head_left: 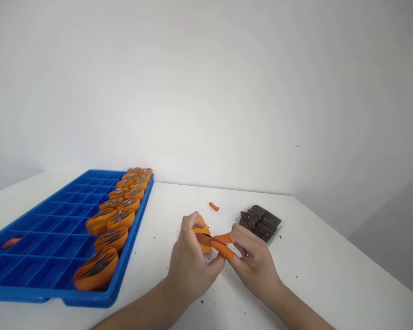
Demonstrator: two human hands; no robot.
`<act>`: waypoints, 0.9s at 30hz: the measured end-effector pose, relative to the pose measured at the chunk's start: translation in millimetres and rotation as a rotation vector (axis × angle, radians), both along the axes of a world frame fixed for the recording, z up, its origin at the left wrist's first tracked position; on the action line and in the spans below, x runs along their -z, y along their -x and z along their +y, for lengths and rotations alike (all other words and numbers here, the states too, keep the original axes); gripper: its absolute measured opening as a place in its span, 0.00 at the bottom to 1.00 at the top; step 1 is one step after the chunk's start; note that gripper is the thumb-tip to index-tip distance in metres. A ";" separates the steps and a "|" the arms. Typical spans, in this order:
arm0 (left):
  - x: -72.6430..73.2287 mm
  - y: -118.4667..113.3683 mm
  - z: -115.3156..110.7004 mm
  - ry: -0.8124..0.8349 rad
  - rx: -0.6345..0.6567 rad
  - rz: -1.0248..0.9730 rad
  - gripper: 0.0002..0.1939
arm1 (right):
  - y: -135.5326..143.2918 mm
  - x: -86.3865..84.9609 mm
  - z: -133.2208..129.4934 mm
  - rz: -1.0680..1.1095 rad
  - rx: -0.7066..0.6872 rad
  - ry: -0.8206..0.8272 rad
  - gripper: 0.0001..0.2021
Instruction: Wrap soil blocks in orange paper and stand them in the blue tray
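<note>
While the white table [330,256] is being bordered at the back by a pale wall [206,91], its left side is being occupied by a large blue tray [122,270] with many compartments. Near the middle of the table, the left hand [192,263] and the right hand [258,261] are being brought close together. To the right, beyond the right hand, a dark ridged stack [261,222] is being supported by a whitish plate [276,233]. Along the tray's right side, orange bundles [110,239] with dark layers inside are being kept in two columns. Behind the left fingers, a yellow-orange pad [201,223] is being partly hidden.

Between the two hands, a small orange-brown piece [203,238] with a dark edge is being held: by the curled fingers of the left hand, and at its right end by the narrowly closed thumb and finger of the right hand. These two are being covered by orange finger sleeves [223,250]. In a left compartment of the tray, a reddish-orange scrap [11,242] is being contained. Beyond the hands, a loose orange tube [214,206] is being carried by the table, and dark crumbs [202,301] are being seen scattered around.
</note>
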State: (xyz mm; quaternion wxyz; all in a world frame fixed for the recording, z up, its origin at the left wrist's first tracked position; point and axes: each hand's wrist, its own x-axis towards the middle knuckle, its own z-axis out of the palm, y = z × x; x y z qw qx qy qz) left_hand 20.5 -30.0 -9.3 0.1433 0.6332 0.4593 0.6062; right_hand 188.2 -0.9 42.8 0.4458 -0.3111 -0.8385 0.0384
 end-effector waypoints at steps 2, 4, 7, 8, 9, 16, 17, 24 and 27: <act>-0.9 1.9 -0.4 0.031 -0.006 0.013 0.47 | 0.5 -0.7 -1.4 0.009 -0.015 -0.014 0.20; -1.9 3.3 -0.2 0.018 -0.027 0.045 0.45 | 1.4 -2.1 -2.9 0.022 -0.028 -0.021 0.20; -2.5 3.7 0.8 -0.027 -0.047 0.080 0.43 | 3.0 -4.7 -5.0 0.032 -0.037 -0.019 0.20; -2.4 3.6 1.2 -0.028 -0.045 0.086 0.42 | 3.4 -5.3 -5.5 0.031 -0.037 -0.019 0.20; -2.2 3.4 1.5 -0.022 -0.040 0.088 0.41 | 3.7 -5.6 -5.7 0.026 -0.035 -0.017 0.19; -3.5 3.7 1.7 0.051 0.039 -0.018 0.35 | 0.5 -2.1 -4.3 -0.013 0.000 -0.013 0.09; -4.4 3.8 1.4 0.054 0.045 -0.033 0.34 | -0.3 -1.7 -4.4 -0.011 -0.001 -0.011 0.08; -9.1 3.1 0.9 0.118 -0.040 0.008 0.29 | -2.4 1.8 -5.1 -0.095 -0.055 -0.056 0.05; -9.7 2.9 0.0 0.096 -0.024 0.014 0.27 | -2.0 2.8 -5.2 -0.101 -0.054 -0.056 0.10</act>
